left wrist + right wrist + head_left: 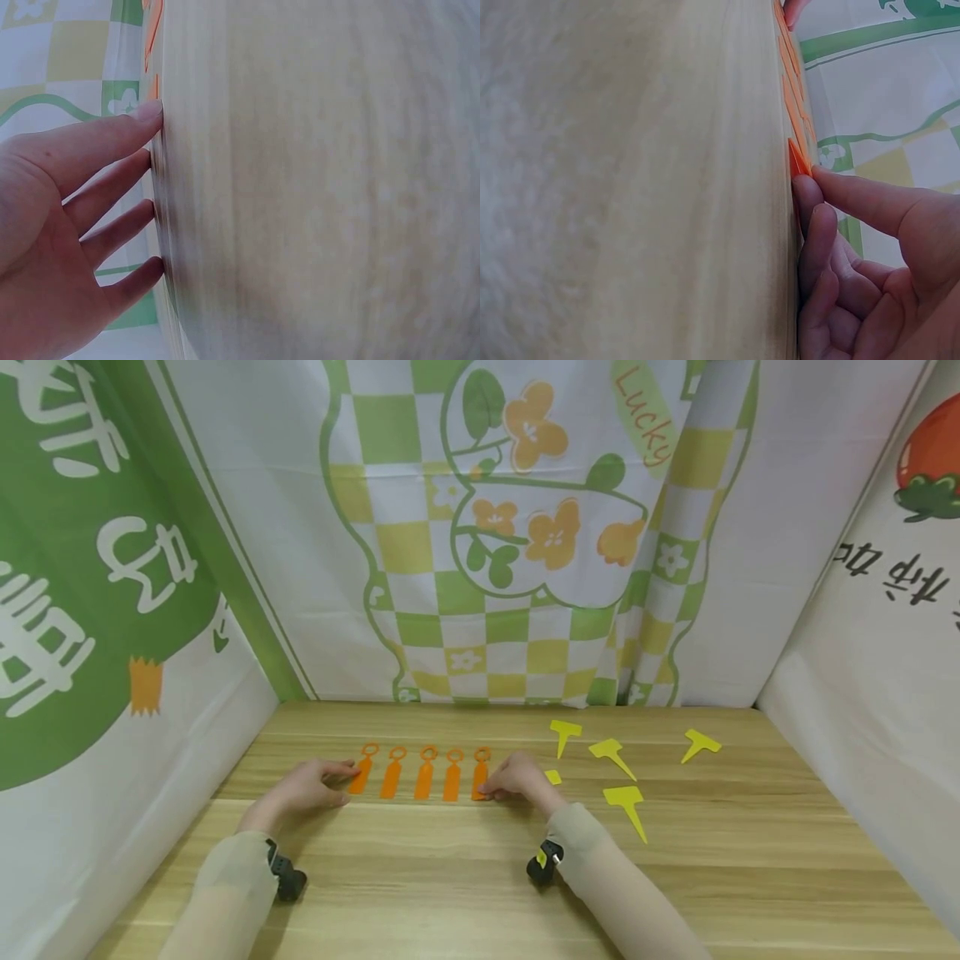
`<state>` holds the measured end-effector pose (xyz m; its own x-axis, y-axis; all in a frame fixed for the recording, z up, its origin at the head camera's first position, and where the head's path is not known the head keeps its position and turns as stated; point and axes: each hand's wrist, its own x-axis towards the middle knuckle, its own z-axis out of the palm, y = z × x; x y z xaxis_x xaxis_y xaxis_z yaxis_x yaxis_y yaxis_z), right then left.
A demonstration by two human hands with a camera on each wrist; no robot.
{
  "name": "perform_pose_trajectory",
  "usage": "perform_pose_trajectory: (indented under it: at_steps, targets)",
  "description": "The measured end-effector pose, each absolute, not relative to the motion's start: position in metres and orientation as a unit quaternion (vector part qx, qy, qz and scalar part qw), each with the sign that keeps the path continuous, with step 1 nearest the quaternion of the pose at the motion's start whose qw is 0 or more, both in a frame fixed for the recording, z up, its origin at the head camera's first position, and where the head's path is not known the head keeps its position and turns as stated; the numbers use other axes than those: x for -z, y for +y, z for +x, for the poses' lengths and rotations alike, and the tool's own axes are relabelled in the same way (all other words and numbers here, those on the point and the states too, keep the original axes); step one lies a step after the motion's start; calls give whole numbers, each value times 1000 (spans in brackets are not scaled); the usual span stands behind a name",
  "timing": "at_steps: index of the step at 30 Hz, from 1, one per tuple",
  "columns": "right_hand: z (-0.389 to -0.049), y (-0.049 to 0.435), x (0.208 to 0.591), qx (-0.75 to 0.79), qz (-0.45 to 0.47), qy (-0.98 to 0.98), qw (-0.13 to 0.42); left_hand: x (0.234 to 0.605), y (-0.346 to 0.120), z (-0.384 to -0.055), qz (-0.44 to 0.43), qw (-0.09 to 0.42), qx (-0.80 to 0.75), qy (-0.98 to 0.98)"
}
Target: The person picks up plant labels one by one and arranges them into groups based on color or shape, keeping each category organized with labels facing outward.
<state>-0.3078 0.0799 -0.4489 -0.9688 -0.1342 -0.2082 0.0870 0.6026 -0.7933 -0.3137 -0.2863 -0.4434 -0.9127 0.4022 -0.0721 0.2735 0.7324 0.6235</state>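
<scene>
Several flat orange tags, each with a ring at its top, lie in a row on the wooden table. At the row's right end, my right hand (513, 777) pinches the lower part of the last orange tag (481, 774) between thumb and forefinger. That tag's near edge is tipped up off the wood in the right wrist view, where the fingers (821, 225) curl below it. My left hand (306, 789) rests at the other end, its fingertips right at the leftmost orange tag (362, 775). Its fingers (112, 187) are spread and loosely bent, touching the tabletop.
Right of the row lie several yellow T-shaped plant labels (625, 806), spread over the table (420, 877). A small yellow piece (552, 777) shows beside my right wrist. Printed cloth curtains (510, 635) hang at the table's back and both sides.
</scene>
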Motion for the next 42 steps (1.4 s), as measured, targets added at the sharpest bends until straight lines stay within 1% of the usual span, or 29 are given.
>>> perform_pose_trajectory:
  at_steps: [16, 42]
  targets:
    - [-308, 80, 450, 429, -10, 895, 123, 442, -286, -313, 191, 92, -312, 926]
    - [-309, 79, 449, 424, -10, 897, 127, 444, -288, -314, 191, 93, -315, 925]
